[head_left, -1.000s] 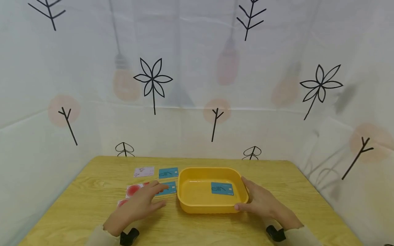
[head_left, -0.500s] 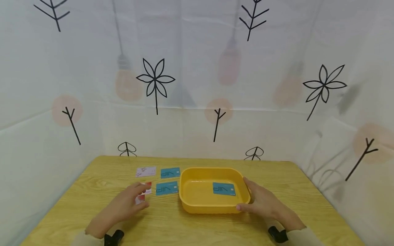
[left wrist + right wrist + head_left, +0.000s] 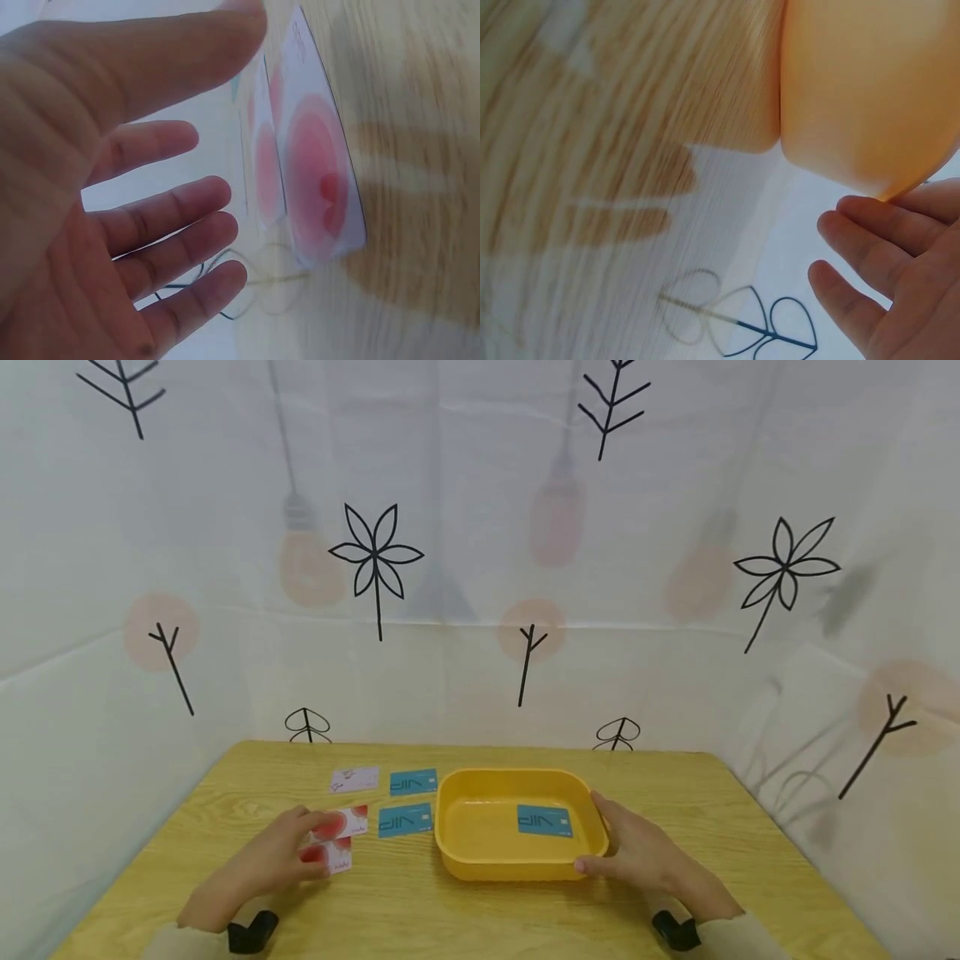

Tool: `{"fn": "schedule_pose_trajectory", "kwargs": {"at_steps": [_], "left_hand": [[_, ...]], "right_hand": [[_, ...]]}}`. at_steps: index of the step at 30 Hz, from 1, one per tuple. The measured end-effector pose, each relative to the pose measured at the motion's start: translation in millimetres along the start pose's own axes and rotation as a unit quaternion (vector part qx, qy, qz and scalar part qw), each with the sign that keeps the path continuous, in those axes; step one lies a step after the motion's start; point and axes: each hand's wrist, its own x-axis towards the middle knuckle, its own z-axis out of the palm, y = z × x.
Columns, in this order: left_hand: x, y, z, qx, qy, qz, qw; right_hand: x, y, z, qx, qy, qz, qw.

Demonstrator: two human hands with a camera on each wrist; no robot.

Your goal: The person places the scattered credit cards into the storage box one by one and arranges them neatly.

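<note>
In the head view, my left hand (image 3: 273, 856) is over two red-and-white cards, the nearer card (image 3: 337, 856) and the farther card (image 3: 351, 821). Its fingers are spread and loosely bent in the left wrist view, apart from the nearer card (image 3: 319, 172). My right hand (image 3: 637, 847) holds the right end of a yellow plastic tub (image 3: 517, 870), thumb at the front corner and fingers along the right side. The right wrist view shows fingertips against the tub wall (image 3: 870, 82). Inside the tub lies a blue VIP card (image 3: 544, 821).
Left of the tub lie two more blue VIP cards, one nearer (image 3: 405, 820) and one farther (image 3: 413, 782). A pale patterned card (image 3: 355, 779) lies at the back left. The wooden table (image 3: 465, 922) meets a white printed curtain (image 3: 465, 685) behind.
My left hand has moved left and toward me, from beside the nearer blue card to over the red-and-white cards. My right hand and the tub stay in place.
</note>
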Motion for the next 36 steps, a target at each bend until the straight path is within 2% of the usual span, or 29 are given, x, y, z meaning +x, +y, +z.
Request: {"fn": "schedule_pose_trajectory", "kwargs": {"at_steps": [7, 16, 29, 33, 36], "left_hand": [[-0.6, -10.6, -0.9, -0.004, -0.024, -0.031, 0.9992], [-2.0, -13.8, 0.6, -0.018, -0.035, -0.055, 0.9977], [0.4, -15.7, 5.8, -0.006, -0.037, -0.042, 0.9984], [-0.3, -13.3, 4.0, -0.009, -0.039, -0.032, 0.9987], [-1.7, -11.5, 2.1, -0.016, -0.044, -0.038, 0.9982]], "right_hand": [[0.2, 1.0, 1.3, 0.002, -0.004, 0.007, 1.0], [0.7, 1.7, 0.9, 0.001, -0.006, 0.002, 1.0], [1.4, 2.6, 0.8, 0.001, -0.007, 0.001, 1.0], [1.2, 2.7, 1.3, 0.002, -0.009, 0.005, 1.0], [0.9, 3.0, 1.7, 0.003, -0.01, 0.006, 1.0]]}}
